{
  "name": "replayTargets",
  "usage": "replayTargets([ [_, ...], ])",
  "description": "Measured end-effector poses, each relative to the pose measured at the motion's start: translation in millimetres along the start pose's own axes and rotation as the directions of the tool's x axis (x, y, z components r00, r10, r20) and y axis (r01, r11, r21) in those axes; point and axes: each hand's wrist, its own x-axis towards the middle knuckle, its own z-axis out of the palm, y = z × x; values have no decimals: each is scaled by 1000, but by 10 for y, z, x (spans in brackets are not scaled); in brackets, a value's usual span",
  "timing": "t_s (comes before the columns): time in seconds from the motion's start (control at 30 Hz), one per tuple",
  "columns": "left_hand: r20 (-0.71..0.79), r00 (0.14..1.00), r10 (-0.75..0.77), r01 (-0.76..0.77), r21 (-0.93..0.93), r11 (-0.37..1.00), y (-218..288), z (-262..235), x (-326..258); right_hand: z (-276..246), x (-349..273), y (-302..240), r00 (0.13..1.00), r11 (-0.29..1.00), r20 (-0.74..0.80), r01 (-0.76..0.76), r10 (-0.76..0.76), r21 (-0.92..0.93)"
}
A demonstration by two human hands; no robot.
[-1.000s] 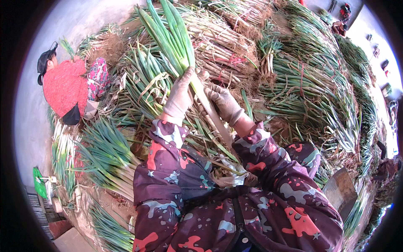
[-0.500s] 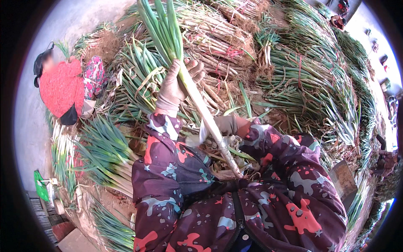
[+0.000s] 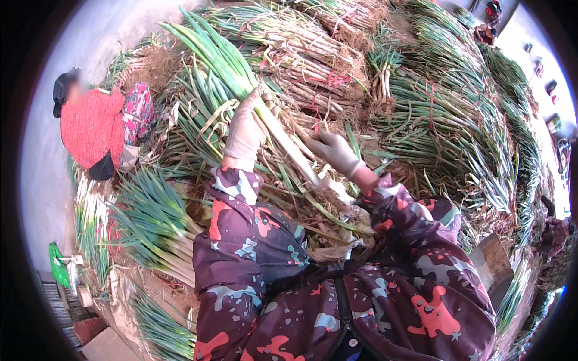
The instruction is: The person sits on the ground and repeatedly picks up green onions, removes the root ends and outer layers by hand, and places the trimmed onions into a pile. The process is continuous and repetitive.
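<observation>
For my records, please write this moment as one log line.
left hand: grips green onion | right hand: beside it, contact unclear | bundles: beyond hands | co-worker: left

Long green onion (image 3: pixel 286 144), pale stalk, bright green leaves, held aslant, leaf end toward upper left

Jacket (image 3: pixel 394 295): was maroon with coral, grey patches (image 3: pixel 435 313) and stars (image 3: pixel 456 336)
Zip (image 3: pixel 342 301): ran black toward 6 o'clock
Left hand (image 3: pixel 248 120): wore a pale glove (image 3: pixel 244 133)
Right hand (image 3: pixel 337 150): wore a matching one
</observation>
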Motion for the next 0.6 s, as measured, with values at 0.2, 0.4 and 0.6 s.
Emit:
replayTargets([
  [0.2,55,998,32,-30,-37,999,-254,43,147,360,356,-674,901,949,-350,304,-257,84],
  [0.4,110,994,13,-11,-17,1000,-179,112,69,342,290,-411,915,872,-381,290,-132,394],
  [0.6,-21,995,100,-100,31,995,210,-140,-64,-143,-323,198,993,993,96,-72,62,98],
])
